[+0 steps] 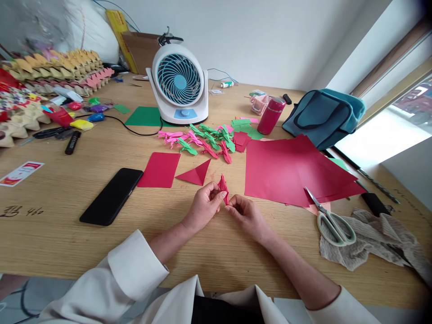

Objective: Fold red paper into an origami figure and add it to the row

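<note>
A small folded red paper piece (pixel 223 185) is held over the counter (pixel 205 256), near a red paper triangle (pixel 197 173). It is pinched along its body by the left grip (pixel 204 203), and its lower tip appears to be nipped by the right grip (pixel 248 217). The body is best kept steady on the left while the tip is worked gently, so that the thin layers are neither crushed nor torn
</note>
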### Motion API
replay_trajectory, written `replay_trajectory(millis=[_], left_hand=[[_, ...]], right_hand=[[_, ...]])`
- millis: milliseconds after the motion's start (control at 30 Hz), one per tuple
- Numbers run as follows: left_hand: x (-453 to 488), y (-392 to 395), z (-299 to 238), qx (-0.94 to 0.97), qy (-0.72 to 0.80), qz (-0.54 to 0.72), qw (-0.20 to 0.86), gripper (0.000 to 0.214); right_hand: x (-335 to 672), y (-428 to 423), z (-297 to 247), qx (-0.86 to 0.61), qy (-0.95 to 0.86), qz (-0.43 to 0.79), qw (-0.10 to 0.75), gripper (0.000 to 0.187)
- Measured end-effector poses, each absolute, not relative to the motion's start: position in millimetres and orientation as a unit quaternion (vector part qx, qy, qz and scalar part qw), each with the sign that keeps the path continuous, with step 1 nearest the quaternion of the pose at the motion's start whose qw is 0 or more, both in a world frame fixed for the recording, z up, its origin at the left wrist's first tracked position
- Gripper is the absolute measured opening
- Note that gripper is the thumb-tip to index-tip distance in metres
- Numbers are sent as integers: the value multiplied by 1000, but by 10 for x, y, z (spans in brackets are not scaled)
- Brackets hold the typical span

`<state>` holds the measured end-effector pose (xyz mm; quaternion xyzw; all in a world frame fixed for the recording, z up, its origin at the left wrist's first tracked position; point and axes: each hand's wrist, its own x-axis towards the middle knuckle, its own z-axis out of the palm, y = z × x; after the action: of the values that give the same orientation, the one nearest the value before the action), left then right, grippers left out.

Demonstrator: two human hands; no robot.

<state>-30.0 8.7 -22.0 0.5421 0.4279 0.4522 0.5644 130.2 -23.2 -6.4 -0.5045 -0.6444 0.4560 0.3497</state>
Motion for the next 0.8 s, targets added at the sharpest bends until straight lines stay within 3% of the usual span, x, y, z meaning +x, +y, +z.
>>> replay_trajectory(millis=[300, 400, 633, 733, 800], left_hand=[[-318, 119, -210, 536, 431, 458, 563, 29], [-349, 153, -180, 520, 429, 474, 567, 28], [-403, 214, -151, 506, 411, 494, 576, 32], [-400, 223, -169, 507, 411, 490, 578, 32], [-391, 221, -177, 517, 414, 481, 574, 32]], right_hand=[[1356, -237, -67, -511, -647, 452, 340, 22], [1461, -253, 8, -515, -683, 401, 327, 17], [2469, -593, 57, -666, -668, 56, 328, 18], [3073, -880, -123, -754, -600, -105, 245, 32], [3382, -1039, -262, -774, -588, -139, 191, 43]])
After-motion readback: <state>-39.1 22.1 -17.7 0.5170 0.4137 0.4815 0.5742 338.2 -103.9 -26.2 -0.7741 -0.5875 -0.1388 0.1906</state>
